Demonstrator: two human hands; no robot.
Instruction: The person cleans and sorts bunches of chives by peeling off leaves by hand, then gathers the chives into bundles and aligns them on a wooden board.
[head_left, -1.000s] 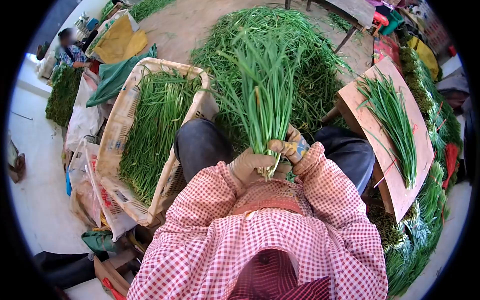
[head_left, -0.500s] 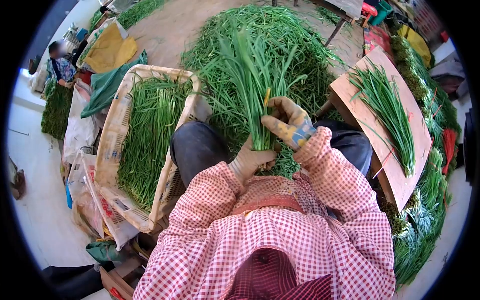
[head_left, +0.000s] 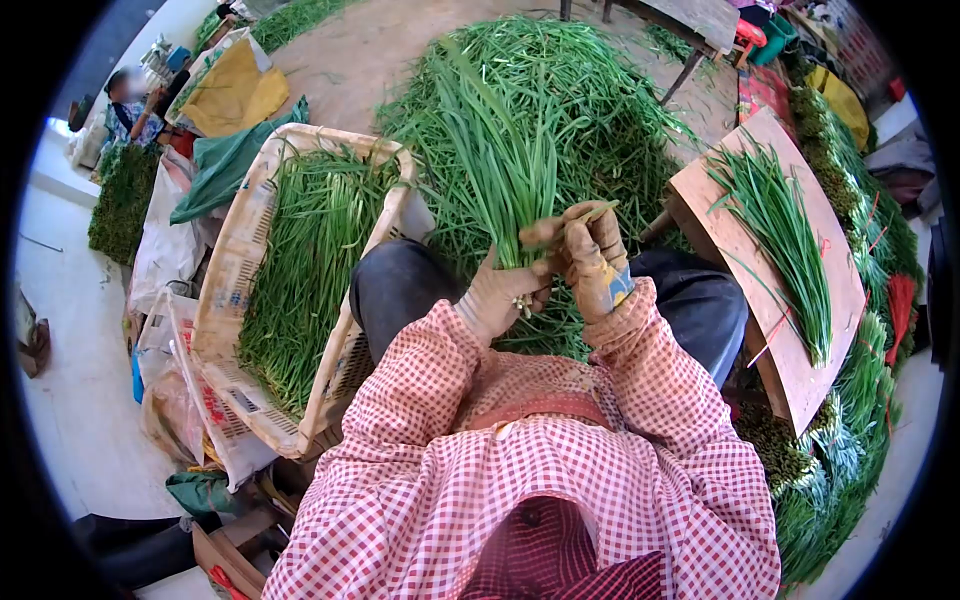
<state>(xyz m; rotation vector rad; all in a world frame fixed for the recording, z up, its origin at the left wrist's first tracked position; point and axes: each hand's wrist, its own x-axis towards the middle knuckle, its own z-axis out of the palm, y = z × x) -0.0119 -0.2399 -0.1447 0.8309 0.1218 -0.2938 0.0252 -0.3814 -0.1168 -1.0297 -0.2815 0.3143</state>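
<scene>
In my gloved left hand (head_left: 500, 295) a bunch of green garlic chives (head_left: 508, 185) is gripped near the pale stem ends, its leaves fanning up and away from me. My right hand (head_left: 596, 262), in a stained glove with a blue and yellow patch, is closed beside the bunch's right side. A pale yellowish-green chive leaf (head_left: 599, 211) sticks out from its pinched fingers. Some right fingers are blurred against the stems. Beyond my hands and between my knees lies a large loose heap of chives (head_left: 620, 110).
On my left stands a cream plastic crate (head_left: 222, 275) holding chives (head_left: 300, 275). A wooden board (head_left: 725, 225) on my right carries a chive bundle (head_left: 790, 245). Red ties (head_left: 901, 310) hang over stacked bundles (head_left: 850, 430) at far right. Another person (head_left: 132, 110) sits at far left.
My right hand has drawn slightly down and turned, fingers now pinched on a pale leaf; earlier it held a yellowish leaf against the bunch. The bunch tilts more to the left.
</scene>
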